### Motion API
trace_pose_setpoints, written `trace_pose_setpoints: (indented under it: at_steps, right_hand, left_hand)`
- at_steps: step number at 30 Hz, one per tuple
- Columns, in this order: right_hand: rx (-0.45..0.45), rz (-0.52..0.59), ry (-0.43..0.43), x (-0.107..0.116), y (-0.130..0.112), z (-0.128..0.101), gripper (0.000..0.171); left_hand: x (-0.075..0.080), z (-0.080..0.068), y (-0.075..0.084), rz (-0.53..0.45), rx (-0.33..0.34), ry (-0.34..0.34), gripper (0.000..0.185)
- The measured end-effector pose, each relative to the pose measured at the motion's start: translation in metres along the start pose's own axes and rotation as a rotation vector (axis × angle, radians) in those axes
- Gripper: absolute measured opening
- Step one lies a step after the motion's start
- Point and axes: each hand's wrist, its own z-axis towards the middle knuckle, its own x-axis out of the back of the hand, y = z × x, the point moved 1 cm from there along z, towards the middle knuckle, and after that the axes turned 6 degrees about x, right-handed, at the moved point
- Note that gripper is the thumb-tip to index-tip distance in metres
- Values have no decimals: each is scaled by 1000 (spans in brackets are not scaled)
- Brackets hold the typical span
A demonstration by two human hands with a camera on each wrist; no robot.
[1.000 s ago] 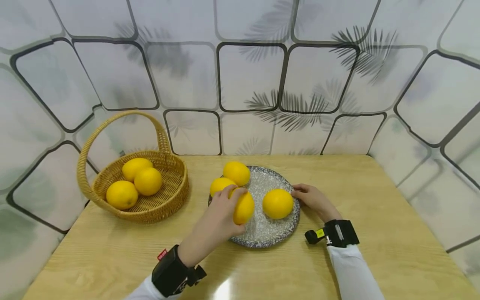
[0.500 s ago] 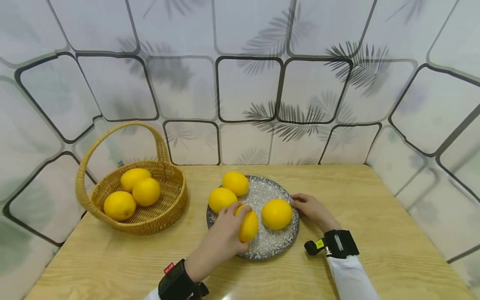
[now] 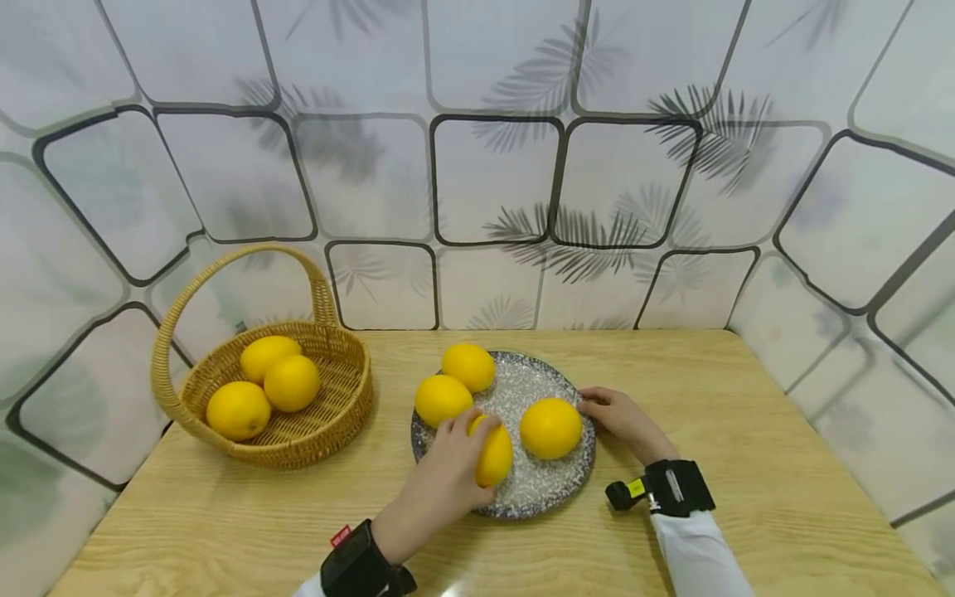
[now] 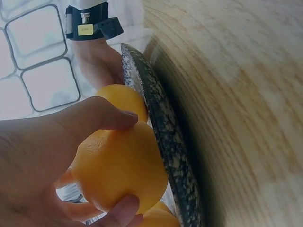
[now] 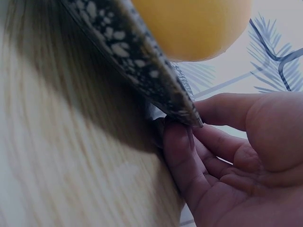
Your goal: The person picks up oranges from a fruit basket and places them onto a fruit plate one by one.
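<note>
My left hand (image 3: 448, 468) grips a lemon (image 3: 495, 456) over the near left part of the speckled grey plate (image 3: 525, 385). In the left wrist view, thumb and fingers wrap around this lemon (image 4: 120, 165), close against the plate face. Two more lemons sit at the plate's back left, one farther back (image 3: 468, 367) and one nearer (image 3: 443, 401). Another lemon (image 3: 550, 428) lies on the right side, beside my right hand (image 3: 627, 423). That hand pinches the plate's right rim; in the right wrist view its thumb is above the rim (image 5: 182, 101) and fingers are underneath.
At the left of the wooden table (image 3: 746, 464) stands a wicker basket (image 3: 351, 414) with a tall arched handle. Inside it lie three lemons (image 3: 291, 383). A patterned wall covering (image 3: 492, 282) rises directly behind the table and along both sides.
The left hand has carried its lemon slightly right across the plate, uncovering the lemon at the left. The right hand keeps its hold on the rim. The head view has tilted up a little.
</note>
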Motion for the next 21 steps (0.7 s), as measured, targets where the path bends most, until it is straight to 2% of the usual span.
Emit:
trace_pose_setpoints:
  at_steps: [10,21]
  right_hand:
    - [16,-19,-4,-1,-2,-1,49]
    - [17,-22,-8,0,0,1,49]
  left_hand:
    - [-3,0,0,38,9,-3,82]
    - [2,-4,1,52,9,-7,81]
